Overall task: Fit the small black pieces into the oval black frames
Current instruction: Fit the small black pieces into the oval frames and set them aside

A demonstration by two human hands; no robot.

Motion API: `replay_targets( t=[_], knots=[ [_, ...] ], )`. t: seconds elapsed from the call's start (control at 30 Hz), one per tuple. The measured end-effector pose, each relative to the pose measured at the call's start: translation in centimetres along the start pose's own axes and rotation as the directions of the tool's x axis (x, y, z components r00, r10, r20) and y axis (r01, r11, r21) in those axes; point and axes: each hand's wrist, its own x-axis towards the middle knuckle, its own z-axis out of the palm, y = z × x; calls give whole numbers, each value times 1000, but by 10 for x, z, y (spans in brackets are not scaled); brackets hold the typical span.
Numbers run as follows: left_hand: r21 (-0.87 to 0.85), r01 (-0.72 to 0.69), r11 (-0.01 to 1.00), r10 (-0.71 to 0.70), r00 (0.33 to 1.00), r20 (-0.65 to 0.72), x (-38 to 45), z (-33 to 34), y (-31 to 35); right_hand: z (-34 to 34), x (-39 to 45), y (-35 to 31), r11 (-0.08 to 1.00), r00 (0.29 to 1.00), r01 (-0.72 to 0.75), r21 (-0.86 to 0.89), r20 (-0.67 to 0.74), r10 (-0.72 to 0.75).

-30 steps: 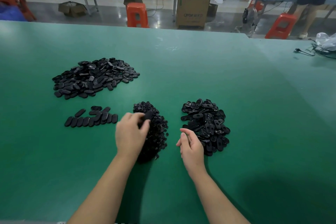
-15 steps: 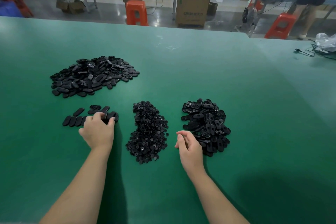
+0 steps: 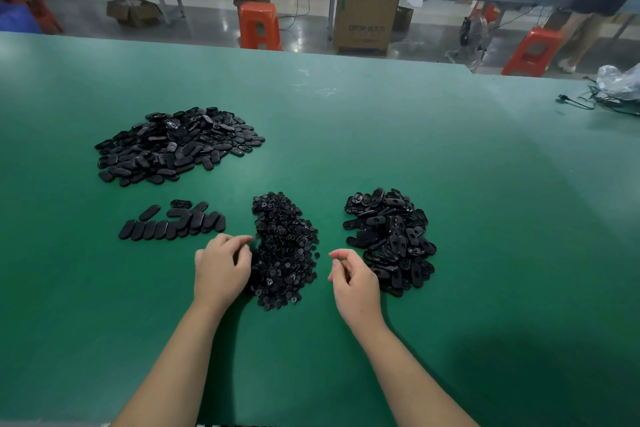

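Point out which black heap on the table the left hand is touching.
The middle heap of small round pieces: the left hand rests against its left edge. The oval-frame heap lies by the right hand; the big heap lies farther back.

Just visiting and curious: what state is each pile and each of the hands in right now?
Left hand: fingers curled at the small-piece pile's edge, grip unclear.
Right hand: loosely curled, holding nothing visible.
Small black pieces: loose heap.
Oval frames: unsorted heap.
Row of ovals: lined up, overlapping.
Far pile: heaped.
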Motion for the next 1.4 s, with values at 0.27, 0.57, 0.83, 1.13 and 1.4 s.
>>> replay_targets(
  t=[0.27,0.57,0.83,1.13,1.4],
  knots=[
    [25,-50,998,49,998,30,4,-2,-3,-23,33,-22,748,985,157,-645,54,-161],
    [-25,-21,999,21,1000,23,4,-4,1,-61,79,-28,433,989,144,-890,145,-32],
    [-92,-29,995,32,999,34,3,-7,2,-67,79,-22,532,984,178,-828,138,-114],
    [-232,-19,973,22,1000,9,1,-12,5,-74,78,-21,556,979,194,-808,119,-167],
    [-295,48,954,-43,999,25,0,-12,6,-74,65,-41,814,991,115,-570,4,-137]
  ],
)
